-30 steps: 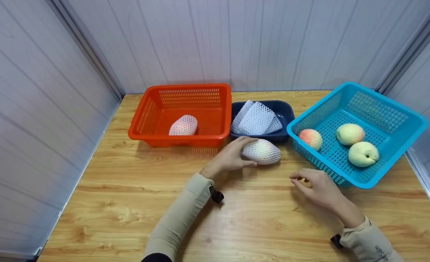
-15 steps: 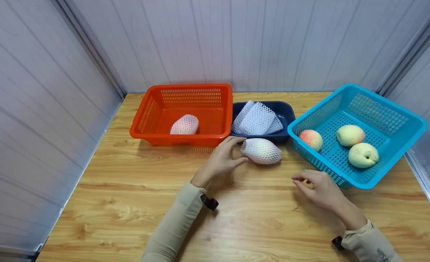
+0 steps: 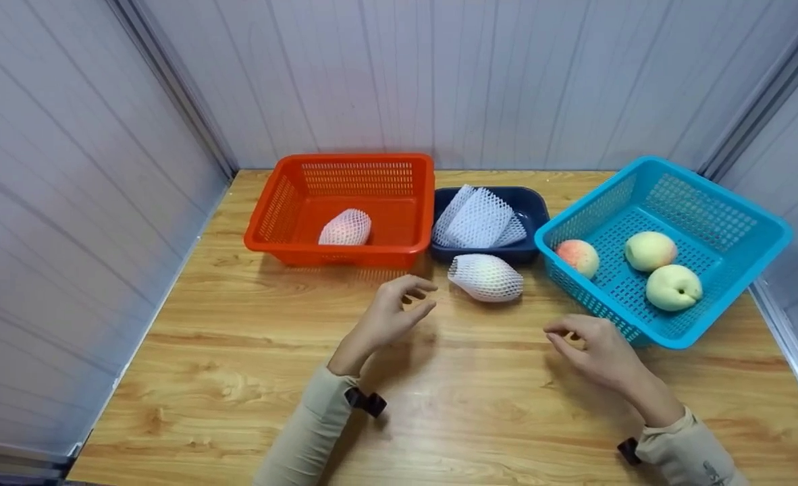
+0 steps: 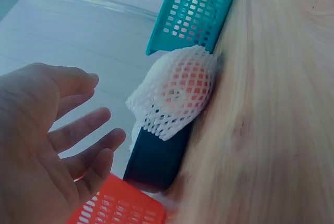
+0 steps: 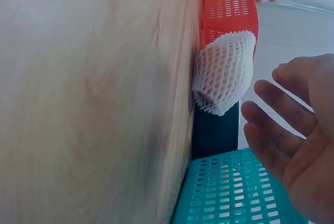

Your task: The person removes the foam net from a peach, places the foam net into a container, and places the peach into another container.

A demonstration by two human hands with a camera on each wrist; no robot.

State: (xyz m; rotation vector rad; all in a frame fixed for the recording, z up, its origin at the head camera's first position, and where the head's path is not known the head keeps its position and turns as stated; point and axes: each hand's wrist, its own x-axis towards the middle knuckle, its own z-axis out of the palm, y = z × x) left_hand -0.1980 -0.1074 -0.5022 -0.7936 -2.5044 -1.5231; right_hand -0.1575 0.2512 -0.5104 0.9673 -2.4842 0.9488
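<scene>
A peach in a white foam net sleeve (image 3: 487, 278) lies on the wooden table in front of the navy tray. In the left wrist view, reddish skin shows through the netted peach (image 4: 185, 88). My left hand (image 3: 387, 316) is to its left, apart from it, fingers loosely bent with nothing in them. To the right, by the blue basket's near corner, my right hand (image 3: 595, 351) hovers over the table, fingers relaxed and holding nothing. Both the left hand (image 4: 57, 135) and the right hand (image 5: 297, 130) show bare palms in their wrist views.
The red basket (image 3: 331, 256) at the back left holds another netted peach (image 3: 346, 228). Beside it, the navy tray (image 3: 533, 202) contains several white foam nets (image 3: 480, 219). At right, the blue basket (image 3: 716, 324) carries three bare peaches (image 3: 674, 287). Panel walls (image 3: 399, 81) enclose the table.
My left hand has let go of the netted peach and drawn back left and toward me. The peach stays on the table. My right hand has barely moved.
</scene>
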